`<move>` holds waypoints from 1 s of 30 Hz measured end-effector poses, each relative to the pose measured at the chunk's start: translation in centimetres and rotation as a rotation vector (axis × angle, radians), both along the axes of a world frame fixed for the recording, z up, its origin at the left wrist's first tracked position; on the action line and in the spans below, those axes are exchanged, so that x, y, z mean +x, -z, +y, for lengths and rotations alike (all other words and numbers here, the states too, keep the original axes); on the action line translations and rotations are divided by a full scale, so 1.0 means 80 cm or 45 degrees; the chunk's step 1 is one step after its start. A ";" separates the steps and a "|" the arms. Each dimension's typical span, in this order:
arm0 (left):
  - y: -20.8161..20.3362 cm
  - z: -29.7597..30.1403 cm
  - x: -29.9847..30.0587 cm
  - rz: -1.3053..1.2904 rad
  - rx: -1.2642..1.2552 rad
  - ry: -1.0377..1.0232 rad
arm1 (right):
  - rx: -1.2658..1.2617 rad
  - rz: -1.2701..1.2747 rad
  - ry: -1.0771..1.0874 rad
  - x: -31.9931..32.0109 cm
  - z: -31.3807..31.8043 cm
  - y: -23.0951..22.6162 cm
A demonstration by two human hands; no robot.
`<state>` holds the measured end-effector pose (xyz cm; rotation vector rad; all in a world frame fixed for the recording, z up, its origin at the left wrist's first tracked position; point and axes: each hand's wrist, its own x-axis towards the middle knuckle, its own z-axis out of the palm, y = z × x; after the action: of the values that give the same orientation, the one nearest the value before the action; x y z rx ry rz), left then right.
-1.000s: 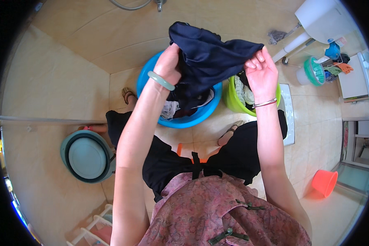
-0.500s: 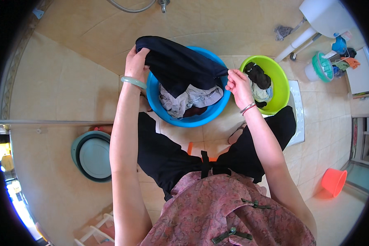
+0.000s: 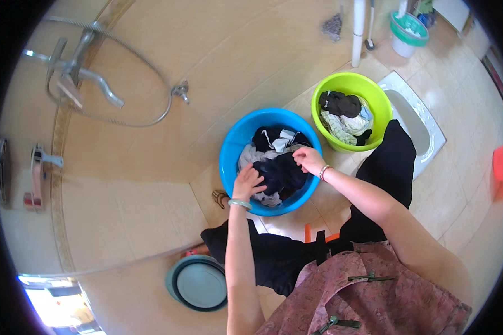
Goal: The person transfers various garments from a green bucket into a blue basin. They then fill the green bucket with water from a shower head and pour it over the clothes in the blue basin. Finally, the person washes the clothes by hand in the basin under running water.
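A dark navy garment [image 3: 282,172] lies bunched in the blue basin [image 3: 227,148], on top of pale grey and white clothes [image 3: 248,155]. My left hand [image 3: 248,184] is over the basin's left side, fingers spread and holding nothing, close to the garment's left edge. At the garment's right edge is my right hand [image 3: 310,160], its fingers bent together; whether cloth is pinched between them is hidden. A black piece with white parts [image 3: 274,139] shows at the back of the basin.
To the right stands a lime-green basin [image 3: 381,100] holding dark and pale clothes, beside a white squat toilet [image 3: 425,120]. A grey-green folding basin [image 3: 201,282] is at lower left. A shower hose and tap [image 3: 103,89] hang on the left wall. A lidless bin [image 3: 405,42] stands far right.
The navy garment, held stretched between both hands above the blue basin, has come down into it. My left hand has let go and opened. The view has swung toward the left.
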<state>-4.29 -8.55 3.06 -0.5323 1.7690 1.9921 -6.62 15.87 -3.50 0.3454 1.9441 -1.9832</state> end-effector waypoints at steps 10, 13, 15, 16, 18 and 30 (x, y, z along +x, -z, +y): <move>-0.001 0.094 -0.018 -0.008 0.130 -0.006 | 1.223 0.564 0.262 -0.113 0.167 0.063; 0.013 0.116 -0.019 -0.022 0.217 -0.026 | 1.300 0.462 0.401 -0.130 0.203 0.090; 0.023 0.125 -0.015 -0.061 0.245 -0.044 | 1.302 0.197 0.209 -0.131 0.216 0.093; 0.025 0.125 -0.013 -0.096 0.228 -0.035 | 1.447 0.285 0.159 -0.129 0.214 0.104; 0.026 0.141 -0.017 -0.121 0.246 0.013 | 1.607 0.307 0.088 -0.140 0.249 0.112; 0.021 0.156 -0.008 -0.150 0.230 0.061 | 1.567 0.237 -0.016 -0.135 0.244 0.086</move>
<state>-4.94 3.97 1.41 -0.5312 1.5009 2.0188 -17.41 35.38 -10.38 0.4124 3.0355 -0.5678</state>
